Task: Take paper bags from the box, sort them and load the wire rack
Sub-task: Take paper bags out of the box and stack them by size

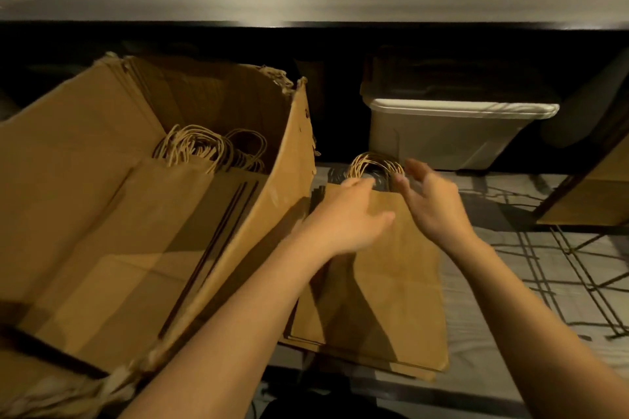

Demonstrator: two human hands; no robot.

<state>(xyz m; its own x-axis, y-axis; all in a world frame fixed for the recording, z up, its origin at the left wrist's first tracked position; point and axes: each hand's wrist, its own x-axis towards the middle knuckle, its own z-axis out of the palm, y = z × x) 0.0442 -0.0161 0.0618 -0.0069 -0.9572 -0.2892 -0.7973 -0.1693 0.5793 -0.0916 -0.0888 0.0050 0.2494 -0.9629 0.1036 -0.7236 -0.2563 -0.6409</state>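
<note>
stack (pixel 391 282) of paper bags lies flat on a pale patterned surface (pixel 544 282), just right of the box (pixel 265 207). its handles (pixel 371 163) are at the far end. spare bags (pixel 136 231) lie in the box.

left hand (pixel 347 218) rests palm-down on the stack's far left part, fingers straight and pressing, not gripping. right hand (pixel 432 204) is by the handles, fingers apart, holding nothing. it's blurred, so i cannot tell if it touches.

my read: squaring the pile. each bag is light and creases easily, and the layers likely slide. i'd clamp both long edges. handles might tear under the full stack.
</note>
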